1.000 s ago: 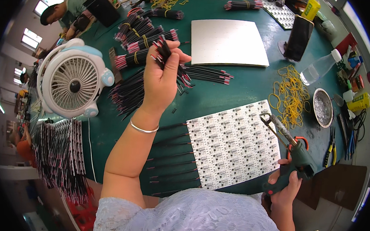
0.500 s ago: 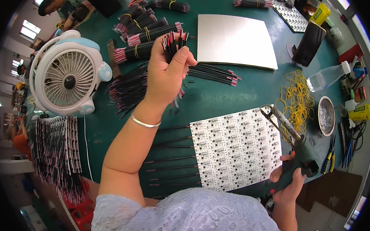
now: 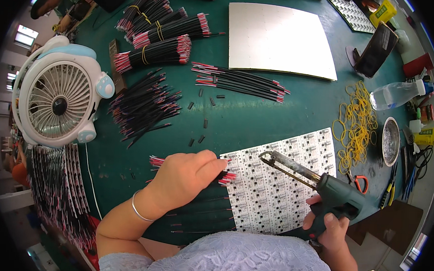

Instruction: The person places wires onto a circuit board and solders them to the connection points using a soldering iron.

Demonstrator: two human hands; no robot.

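Note:
My left hand (image 3: 180,180) is closed round a bunch of black wires (image 3: 228,178) with red and white ends, which poke out on both sides of the fist. It hovers at the left edge of a white circuit board panel (image 3: 285,183), and the fingers hide part of that edge. Several wires run leftward from the panel, below the hand. My right hand (image 3: 333,232) grips a green soldering gun (image 3: 340,195) by its handle. The gun's long metal nose points up and left over the panel; I cannot tell whether its tip touches.
Loose black wires (image 3: 145,107) and banded wire bundles (image 3: 155,53) lie at the far left, beside a white fan (image 3: 59,105). Beyond the panel lies a blank white board (image 3: 281,40). Yellow rubber bands (image 3: 357,125), a metal bowl (image 3: 384,144) and a clear bottle (image 3: 395,96) are at right.
My left hand has come down toward me with the wires, from above the loose pile to the panel's left edge. The soldering gun's nose has shifted left over the panel.

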